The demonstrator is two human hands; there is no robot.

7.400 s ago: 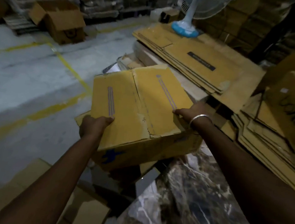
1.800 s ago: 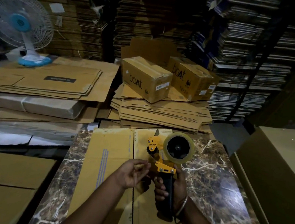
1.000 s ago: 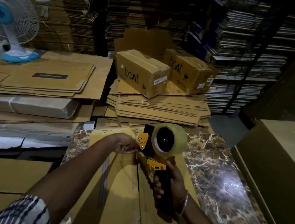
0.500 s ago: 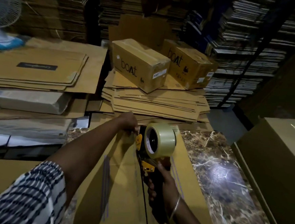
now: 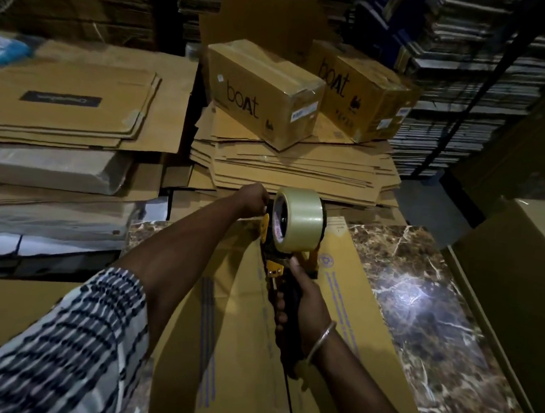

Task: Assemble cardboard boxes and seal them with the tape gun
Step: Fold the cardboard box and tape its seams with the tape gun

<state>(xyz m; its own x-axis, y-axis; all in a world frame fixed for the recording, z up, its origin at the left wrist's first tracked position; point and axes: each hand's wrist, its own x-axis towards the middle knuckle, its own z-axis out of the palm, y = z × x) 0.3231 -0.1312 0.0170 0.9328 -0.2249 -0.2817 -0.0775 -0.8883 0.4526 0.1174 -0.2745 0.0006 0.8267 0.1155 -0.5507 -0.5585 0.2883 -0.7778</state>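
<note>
your right hand (image 5: 306, 302) gripped the tape gun (image 5: 289, 240) handle over the box (image 5: 233, 317) seam, left hand (image 5: 253, 197) fisted at the box's far edge, tabletop (image 5: 421, 283) marbled

Right hand (image 5: 302, 301) gripping tape gun (image 5: 289, 240) on cardboard box (image 5: 231, 333), left hand (image 5: 255, 197) at its far edge

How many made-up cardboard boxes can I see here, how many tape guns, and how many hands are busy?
Closed boxes with "boAt" printed on them: 2, the nearer one and the farther one, both on the stack of flat cardboard.
Box being sealed on the marble table: 1.
Tape guns: 1.
Hands at work: 2, left hand and right hand.
Total: 6.
</note>
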